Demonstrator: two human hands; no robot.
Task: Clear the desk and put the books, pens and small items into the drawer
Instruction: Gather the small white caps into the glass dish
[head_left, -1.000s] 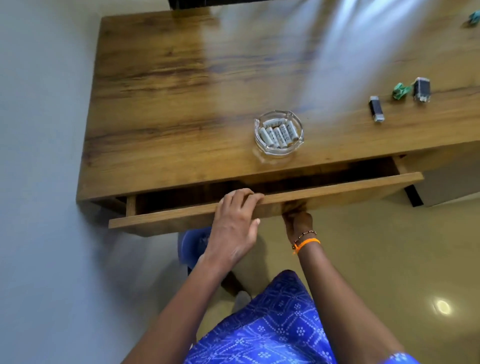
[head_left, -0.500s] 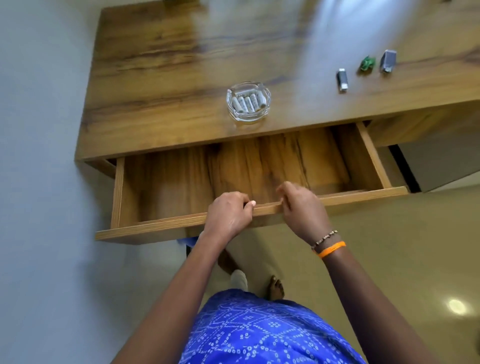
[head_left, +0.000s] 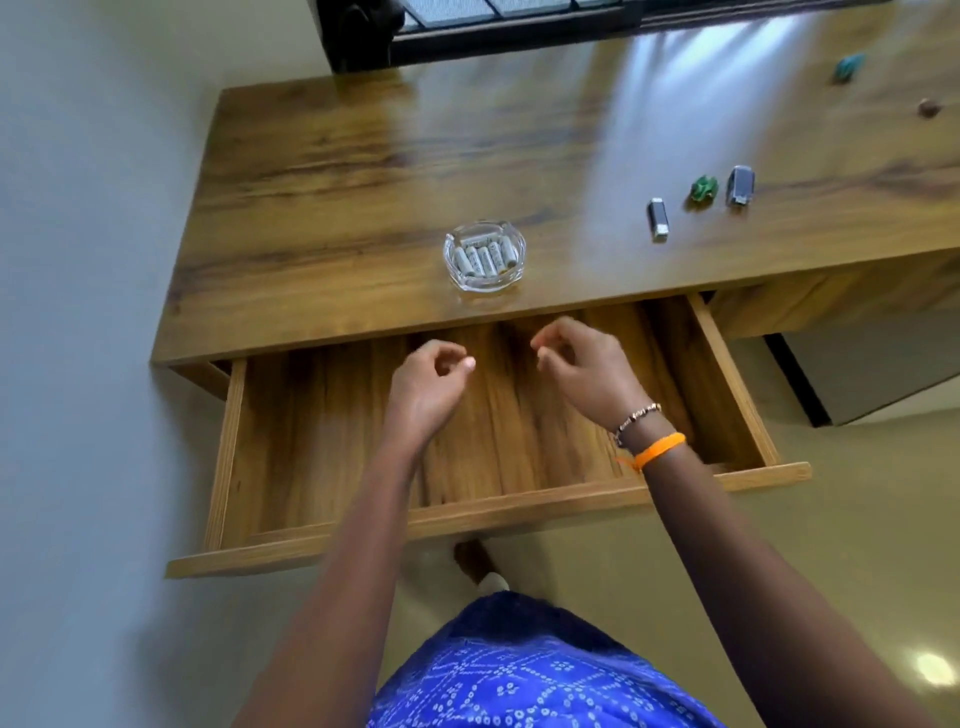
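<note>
A wooden desk (head_left: 363, 171) fills the upper half of the frame, and below its front edge the drawer (head_left: 322, 441) stands pulled far out across the middle, its wooden floor bare. Both arms reach up from the bottom of the frame over the drawer. The left hand (head_left: 423, 387) hovers at centre with fingers loosely curled and holding nothing; the right hand (head_left: 589, 369), just right of it, is likewise loosely curled and empty, with a beaded bracelet and an orange band (head_left: 660, 449) at the wrist. On the desk above the hands sits a glass ashtray (head_left: 484, 254) holding several batteries. To the upper right lie a USB stick (head_left: 658, 219), a small green item (head_left: 703, 188) and a grey adapter (head_left: 740, 185) in a row.
</note>
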